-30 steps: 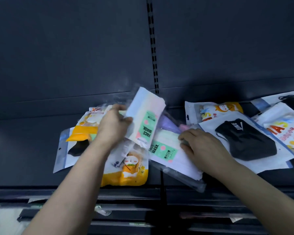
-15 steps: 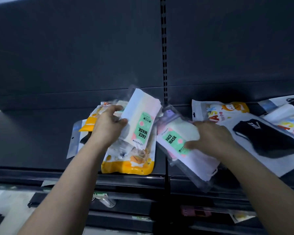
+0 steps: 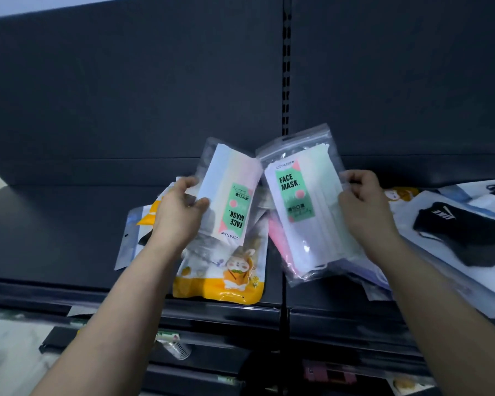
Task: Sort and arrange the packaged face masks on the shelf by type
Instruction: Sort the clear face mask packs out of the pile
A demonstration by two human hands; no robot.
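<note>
Two clear bags labelled FACE MASK, each holding stacked pale masks, are held above the shelf (image 3: pixel 55 224): the left hand (image 3: pixel 180 212) curls its fingers round the upside-down pack (image 3: pixel 232 195), and the right hand (image 3: pixel 363 207) pinches the upright pack (image 3: pixel 303 207) by its edge. One yellow rabbit pack (image 3: pixel 226 275) lies below the left fingers at the shelf's front edge, with bare shelf to their left.

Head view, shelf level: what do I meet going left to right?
clear-edged pack → left hand → left FACE MASK pack, gripped by it → right FACE MASK pack → right hand gripping it → black mask pack. The orange rabbit pack overlaps under the left hand, so it is left out.
</note>
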